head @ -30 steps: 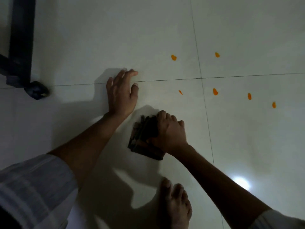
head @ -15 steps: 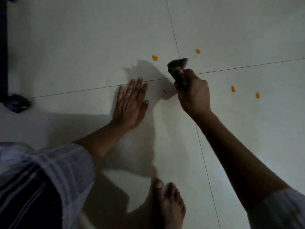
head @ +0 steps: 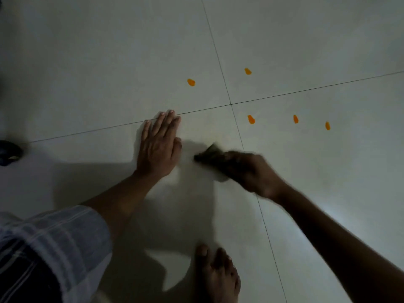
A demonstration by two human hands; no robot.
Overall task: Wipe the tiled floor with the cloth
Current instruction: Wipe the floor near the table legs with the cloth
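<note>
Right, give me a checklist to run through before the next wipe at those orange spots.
1. Cloth gripped in right hand: ok, though blurred.
2. Left hand braced flat on the tiled floor: ok.
3. Orange spots left to wipe: not ok; five show, nearest beyond the cloth.
4. Path from cloth to nearest spot unobstructed: ok.
5. Cloth pressed on the floor: cannot tell, motion blur.
6. Bare foot away from the spots: ok.

Glossy tile, soft dark cloth.
I see the pale floor (head: 306,40) smooth and shiny, a blurred dark cloth (head: 211,155), and a woven striped sleeve (head: 65,232) near left.
</note>
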